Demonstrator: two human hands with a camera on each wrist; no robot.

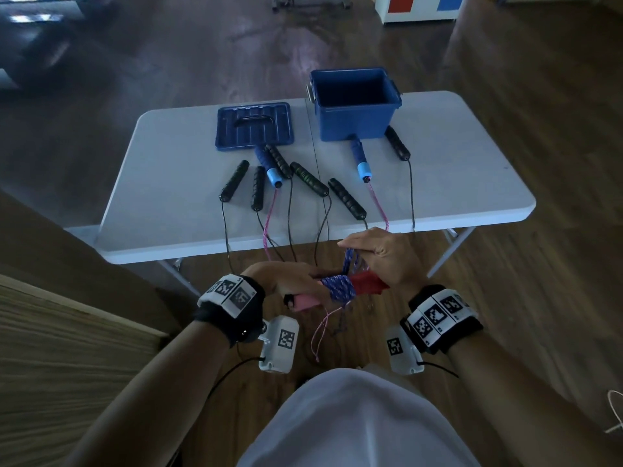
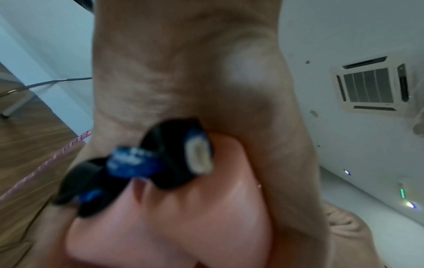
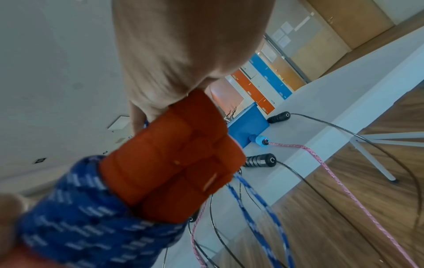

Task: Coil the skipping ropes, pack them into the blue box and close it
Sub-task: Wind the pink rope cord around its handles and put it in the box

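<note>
In front of the table edge my left hand [image 1: 293, 281] grips the two handles of one skipping rope held together. Their pink end [image 1: 305, 302] sticks out near my wrist and the red foam end [image 1: 367, 284] points right. Blue patterned rope [image 1: 337, 288] is wound around them. My right hand [image 1: 371, 252] hovers just above and pinches a blue strand [image 1: 350, 261] rising from the coil. The right wrist view shows the red foam [image 3: 174, 159] and the blue windings [image 3: 91, 217] close up. The open blue box [image 1: 354, 102] stands at the table's back right, with its lid [image 1: 254, 126] lying flat to its left.
Several other ropes lie on the white folding table [image 1: 472, 183]. Most have black handles [image 1: 234, 180], and one has blue handles [image 1: 361, 161] and a pink cord [image 1: 379, 205]. Their cords hang over the near edge towards the wooden floor [image 1: 539, 298].
</note>
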